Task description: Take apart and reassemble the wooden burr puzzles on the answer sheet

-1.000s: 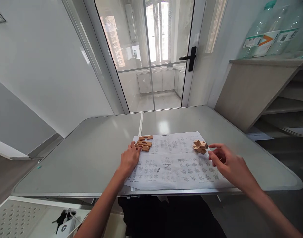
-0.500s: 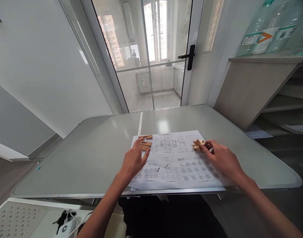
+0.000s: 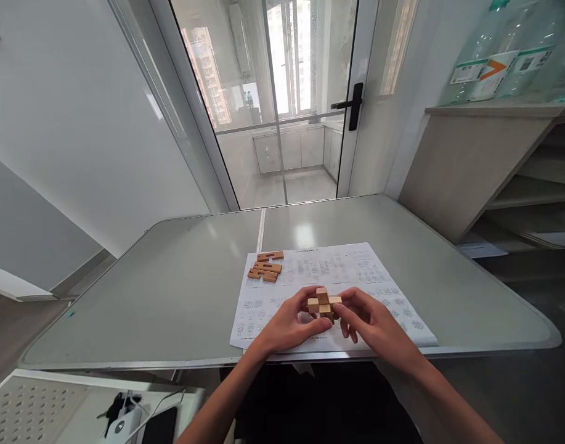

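A light wooden burr puzzle (image 3: 323, 298) with square block ends jutting out like a cross is held over the near part of a printed sheet (image 3: 289, 285). My left hand (image 3: 288, 325) grips it from the left, with the thumb below it and the fingers behind. On the other side, the fingers of my right hand (image 3: 373, 317) pinch its right edge. Several flat brown wooden pieces (image 3: 266, 267) with slots and notches lie on the sheet's upper left, beyond my left hand. The underside of the puzzle is partly hidden by my fingers.
The sheet of diagrams lies at the near edge of a pale table (image 3: 180, 296). A low white unit at lower left holds keys, a white device with a cable (image 3: 125, 425) and a dark phone (image 3: 160, 425). Bottles (image 3: 499, 68) stand on a shelf at upper right.
My left hand has left the brown pieces and come down to the puzzle. My right hand has brought the puzzle left and nearer, from the sheet's right side to between both hands.
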`<state>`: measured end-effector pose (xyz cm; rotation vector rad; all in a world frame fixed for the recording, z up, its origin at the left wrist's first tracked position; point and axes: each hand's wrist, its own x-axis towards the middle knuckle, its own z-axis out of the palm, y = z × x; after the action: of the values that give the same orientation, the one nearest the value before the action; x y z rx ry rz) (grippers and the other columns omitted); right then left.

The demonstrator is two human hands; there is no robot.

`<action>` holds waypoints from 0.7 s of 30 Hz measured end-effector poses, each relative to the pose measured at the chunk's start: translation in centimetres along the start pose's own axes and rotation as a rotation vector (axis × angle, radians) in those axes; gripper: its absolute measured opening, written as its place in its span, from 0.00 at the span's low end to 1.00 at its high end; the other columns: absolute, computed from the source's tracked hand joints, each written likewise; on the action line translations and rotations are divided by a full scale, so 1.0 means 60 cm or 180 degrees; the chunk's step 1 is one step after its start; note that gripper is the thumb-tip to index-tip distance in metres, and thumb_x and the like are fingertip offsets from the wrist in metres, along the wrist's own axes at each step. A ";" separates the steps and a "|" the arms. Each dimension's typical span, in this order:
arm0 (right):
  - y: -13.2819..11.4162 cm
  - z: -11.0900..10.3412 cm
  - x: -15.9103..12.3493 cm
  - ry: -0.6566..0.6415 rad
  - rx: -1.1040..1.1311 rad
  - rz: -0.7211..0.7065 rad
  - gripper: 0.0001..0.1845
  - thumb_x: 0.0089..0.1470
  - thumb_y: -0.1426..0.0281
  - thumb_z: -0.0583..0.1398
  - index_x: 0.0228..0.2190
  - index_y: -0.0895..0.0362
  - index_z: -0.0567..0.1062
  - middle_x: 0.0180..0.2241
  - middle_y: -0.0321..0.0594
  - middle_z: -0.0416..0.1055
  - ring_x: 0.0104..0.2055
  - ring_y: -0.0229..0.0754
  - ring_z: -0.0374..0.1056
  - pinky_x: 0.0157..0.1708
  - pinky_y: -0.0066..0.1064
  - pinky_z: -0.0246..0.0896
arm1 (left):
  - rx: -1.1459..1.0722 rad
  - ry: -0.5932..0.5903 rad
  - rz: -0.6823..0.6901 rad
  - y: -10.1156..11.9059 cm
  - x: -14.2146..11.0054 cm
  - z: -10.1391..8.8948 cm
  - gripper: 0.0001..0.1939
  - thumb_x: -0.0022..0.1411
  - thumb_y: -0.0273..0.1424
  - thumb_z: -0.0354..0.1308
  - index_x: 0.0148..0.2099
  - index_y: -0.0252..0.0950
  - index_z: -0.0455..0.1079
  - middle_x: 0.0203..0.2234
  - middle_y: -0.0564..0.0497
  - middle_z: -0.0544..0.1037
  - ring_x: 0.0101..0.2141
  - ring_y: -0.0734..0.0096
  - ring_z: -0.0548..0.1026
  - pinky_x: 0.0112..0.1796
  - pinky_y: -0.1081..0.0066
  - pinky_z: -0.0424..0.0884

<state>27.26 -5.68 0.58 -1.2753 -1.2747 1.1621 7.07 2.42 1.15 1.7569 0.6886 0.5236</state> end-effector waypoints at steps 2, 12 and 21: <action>0.002 0.009 0.002 -0.0072 0.0251 0.0015 0.22 0.63 0.46 0.60 0.38 0.53 0.70 0.26 0.32 0.69 0.26 0.39 0.65 0.27 0.31 0.62 | -0.0210 0.0019 0.0045 -0.008 -0.001 0.003 0.24 0.66 0.40 0.65 0.61 0.38 0.70 0.50 0.43 0.79 0.50 0.54 0.77 0.53 0.58 0.70; 0.007 0.039 0.004 0.0145 -0.0180 -0.0383 0.17 0.67 0.52 0.58 0.38 0.53 0.70 0.26 0.32 0.69 0.27 0.38 0.65 0.29 0.30 0.60 | -0.0630 0.0419 -0.0086 -0.016 -0.018 0.014 0.26 0.65 0.49 0.63 0.54 0.33 0.74 0.41 0.45 0.80 0.40 0.59 0.77 0.42 0.66 0.71; 0.003 0.048 0.002 0.0218 -0.0510 -0.0722 0.12 0.69 0.57 0.56 0.40 0.52 0.70 0.30 0.35 0.74 0.29 0.40 0.67 0.32 0.32 0.65 | -0.0495 0.0490 -0.0078 -0.028 -0.021 0.013 0.25 0.67 0.53 0.55 0.42 0.33 0.72 0.34 0.48 0.76 0.36 0.63 0.72 0.40 0.67 0.66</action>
<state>24.42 -5.52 0.14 -1.2375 -1.4430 0.8635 6.37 1.37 -0.69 1.5726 0.7553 0.6828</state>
